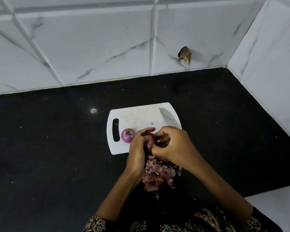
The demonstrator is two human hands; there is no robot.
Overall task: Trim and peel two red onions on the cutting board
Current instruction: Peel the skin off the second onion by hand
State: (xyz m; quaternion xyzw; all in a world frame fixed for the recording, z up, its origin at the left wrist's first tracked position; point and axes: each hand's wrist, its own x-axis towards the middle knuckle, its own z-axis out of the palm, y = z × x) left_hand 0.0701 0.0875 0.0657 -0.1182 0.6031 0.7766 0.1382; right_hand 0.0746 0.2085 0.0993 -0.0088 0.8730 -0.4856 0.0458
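Bare forearms, dark sleeves (95, 223) with floral print, matching patterned garment (174, 226)

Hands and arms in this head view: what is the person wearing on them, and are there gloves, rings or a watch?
Both the left hand and the right hand are bare: no gloves, and no rings or watch that I can make out. The forearms are uncovered up to the elbows. There, patterned sleeves begin, dark fabric with a floral or paisley print in cream and rust tones, matching the garment at the bottom edge.
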